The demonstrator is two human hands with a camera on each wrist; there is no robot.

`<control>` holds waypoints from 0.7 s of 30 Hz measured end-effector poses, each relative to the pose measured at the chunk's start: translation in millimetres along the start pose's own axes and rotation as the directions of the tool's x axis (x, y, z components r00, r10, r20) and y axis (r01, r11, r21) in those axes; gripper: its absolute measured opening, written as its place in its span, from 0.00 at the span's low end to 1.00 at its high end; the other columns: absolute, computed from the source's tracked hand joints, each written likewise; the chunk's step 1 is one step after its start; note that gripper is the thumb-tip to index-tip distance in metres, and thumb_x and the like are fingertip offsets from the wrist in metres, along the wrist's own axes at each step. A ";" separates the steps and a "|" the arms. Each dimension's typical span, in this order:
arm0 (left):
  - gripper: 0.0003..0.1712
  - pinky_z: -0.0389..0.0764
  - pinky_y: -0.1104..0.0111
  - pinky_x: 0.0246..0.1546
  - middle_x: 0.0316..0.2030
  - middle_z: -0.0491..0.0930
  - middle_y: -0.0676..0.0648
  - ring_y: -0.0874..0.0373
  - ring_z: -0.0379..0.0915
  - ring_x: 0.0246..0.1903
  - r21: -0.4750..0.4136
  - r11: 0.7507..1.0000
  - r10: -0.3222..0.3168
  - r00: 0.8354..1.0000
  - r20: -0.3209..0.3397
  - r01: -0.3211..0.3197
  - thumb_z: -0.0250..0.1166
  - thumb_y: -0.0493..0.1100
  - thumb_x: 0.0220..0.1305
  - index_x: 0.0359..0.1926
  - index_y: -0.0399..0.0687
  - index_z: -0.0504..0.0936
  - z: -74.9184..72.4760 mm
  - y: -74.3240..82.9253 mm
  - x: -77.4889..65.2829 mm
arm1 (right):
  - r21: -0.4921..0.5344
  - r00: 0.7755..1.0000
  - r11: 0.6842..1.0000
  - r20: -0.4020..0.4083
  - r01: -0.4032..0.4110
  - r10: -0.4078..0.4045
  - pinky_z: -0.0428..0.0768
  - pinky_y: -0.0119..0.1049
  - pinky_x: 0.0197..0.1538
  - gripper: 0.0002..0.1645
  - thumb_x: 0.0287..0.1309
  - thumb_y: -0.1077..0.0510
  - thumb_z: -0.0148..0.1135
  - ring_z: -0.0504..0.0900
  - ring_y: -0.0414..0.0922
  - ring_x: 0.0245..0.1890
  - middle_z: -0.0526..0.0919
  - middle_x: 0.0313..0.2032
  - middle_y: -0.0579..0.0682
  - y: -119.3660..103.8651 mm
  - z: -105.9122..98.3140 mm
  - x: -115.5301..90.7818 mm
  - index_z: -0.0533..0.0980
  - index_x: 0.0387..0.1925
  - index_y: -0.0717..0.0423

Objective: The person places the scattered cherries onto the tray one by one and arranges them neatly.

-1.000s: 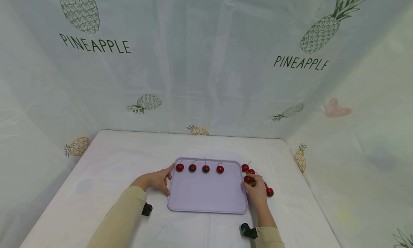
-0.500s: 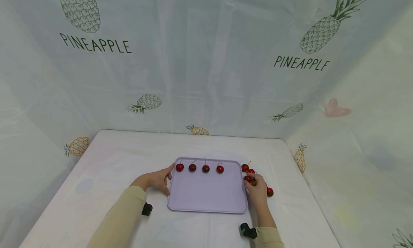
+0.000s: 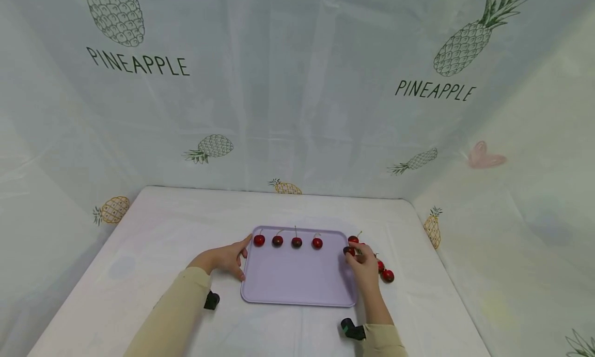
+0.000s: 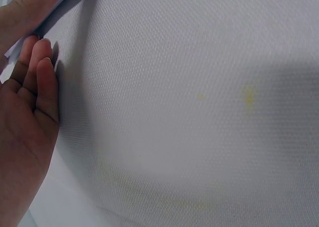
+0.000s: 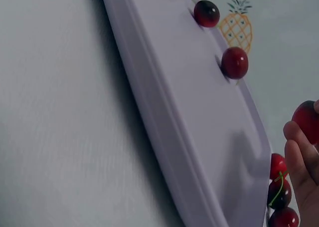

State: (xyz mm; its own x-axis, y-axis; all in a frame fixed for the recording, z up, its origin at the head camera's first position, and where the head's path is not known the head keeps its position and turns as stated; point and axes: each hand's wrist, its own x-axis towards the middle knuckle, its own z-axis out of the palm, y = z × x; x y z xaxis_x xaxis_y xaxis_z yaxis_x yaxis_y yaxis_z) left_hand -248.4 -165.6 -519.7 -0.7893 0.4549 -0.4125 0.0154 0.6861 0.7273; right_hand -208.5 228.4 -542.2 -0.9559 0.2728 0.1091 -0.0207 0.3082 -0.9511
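Observation:
A lilac rectangular tray (image 3: pixel 297 279) lies on the table, with several dark red cherries (image 3: pixel 296 242) in a row along its far side. My left hand (image 3: pixel 226 257) rests against the tray's left edge, thumb and forefinger spread along the rim; in the left wrist view its other fingers (image 4: pixel 47 85) are loosely bent beside the cloth. Between thumb and fingertips my right hand (image 3: pixel 365 266) pinches a cherry (image 5: pixel 305 121), held up over the tray's right edge. Several more cherries (image 3: pixel 387 276) lie on the cloth just right of the tray, partly hidden by that hand.
White cloth (image 3: pixel 186 212) covers the table, and a pineapple-print sheet (image 3: pixel 297 114) hangs behind and at the sides. Each wrist carries a small black device, one at the left sleeve (image 3: pixel 212 300) and one at the right sleeve (image 3: pixel 352 329).
My right hand has lifted a cherry from the pile and moved slightly left and up, to the tray's right edge. The left hand and the tray stay where they were.

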 end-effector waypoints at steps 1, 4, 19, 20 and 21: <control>0.71 0.67 0.64 0.37 0.42 0.67 0.49 0.57 0.66 0.32 -0.001 1.000 -0.001 1.000 0.001 0.001 0.81 0.34 0.41 0.77 0.42 0.41 -0.1 0.3 -0.3 | 0.016 1.000 1.000 0.008 0.006 -0.006 0.76 0.27 0.32 0.20 0.56 0.69 0.65 0.79 0.37 0.29 0.76 0.47 0.57 0.0 1.4 0.4 0.80 0.52 0.63; 0.71 0.67 0.65 0.36 0.41 0.67 0.48 0.56 0.66 0.31 -0.008 1.000 0.007 1.000 0.003 -0.007 0.81 0.32 0.40 0.77 0.41 0.41 -0.4 1.2 -1.1 | 0.055 0.999 0.998 0.032 0.017 -0.019 0.77 0.26 0.34 0.19 0.57 0.70 0.64 0.81 0.36 0.29 0.76 0.48 0.58 -1.0 5.7 1.5 0.80 0.52 0.66; 0.71 0.67 0.65 0.35 0.40 0.67 0.46 0.56 0.65 0.30 -0.041 0.999 0.018 1.000 0.003 -0.018 0.80 0.29 0.39 0.76 0.38 0.41 -1.6 4.0 -2.0 | 0.130 0.994 0.989 0.079 0.066 -0.076 0.77 0.25 0.40 0.16 0.47 0.73 0.72 0.82 0.48 0.42 0.69 0.51 0.59 -11.3 21.1 4.5 0.82 0.41 0.71; 0.71 0.67 0.65 0.35 0.41 0.67 0.46 0.56 0.65 0.30 -0.041 0.999 0.017 1.000 0.003 -0.016 0.80 0.29 0.39 0.76 0.38 0.41 -1.6 4.4 -2.1 | 0.133 0.993 0.988 0.085 0.075 -0.087 0.77 0.25 0.41 0.15 0.46 0.75 0.72 0.82 0.51 0.43 0.68 0.50 0.60 -14.0 21.1 4.0 0.81 0.40 0.73; 0.71 0.66 0.65 0.35 0.41 0.67 0.47 0.56 0.65 0.30 -0.040 0.999 0.016 1.000 0.003 -0.015 0.80 0.29 0.39 0.76 0.38 0.41 -1.4 4.2 -2.0 | 0.136 0.991 0.987 0.092 0.082 -0.095 0.78 0.25 0.40 0.15 0.46 0.76 0.71 0.82 0.54 0.44 0.68 0.50 0.61 -17.5 21.0 3.2 0.81 0.39 0.74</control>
State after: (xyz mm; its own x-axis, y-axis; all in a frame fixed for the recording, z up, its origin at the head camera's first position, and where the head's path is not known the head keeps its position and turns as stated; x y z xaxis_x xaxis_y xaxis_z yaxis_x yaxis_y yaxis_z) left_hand -247.6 -164.4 -515.0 -0.7869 0.4675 -0.4029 0.0029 0.6557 0.7550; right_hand -217.3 204.7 -531.2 -0.9725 0.1571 0.1719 -0.1385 0.2030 -0.9693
